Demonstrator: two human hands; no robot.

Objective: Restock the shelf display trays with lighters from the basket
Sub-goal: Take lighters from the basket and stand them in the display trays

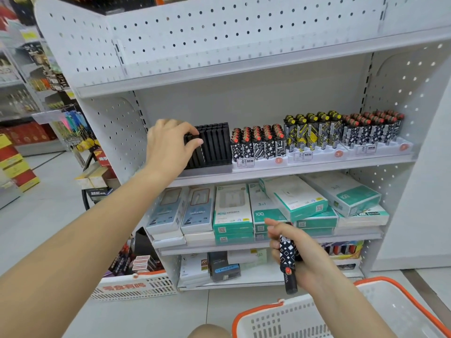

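A: What is seen nearest?

B: The white basket (380,311) with the orange rim is set on the floor at the lower right. No lighters can be made out inside it from this angle.

A: And just above it?

B: A small bunch of lighters (288,259) is clamped in the right hand (296,258), fingers curled round them. The patterned one is pointed cap down, with a dark one beside it. That hand is held low, in front of the boxed goods (231,213) on the lower shelf.

A: Which step is judged to be in hand?

B: Loading of the black display tray (213,145), it would seem. The left arm is stretched up and forward, and the left hand (168,145) is set at the tray's left end. A patterned lighter (201,152) is pinched between thumb and fingertips there, apparently partly down in a front slot.

A: What is called for next?

B: Probably that lighter is to be pressed upright into its slot and released; then another is to be passed up from the right hand. The remaining slots look empty.

A: And farther along?

B: On the same shelf (292,170), three white trays (314,156) are seen to the right, already filled with lighters.
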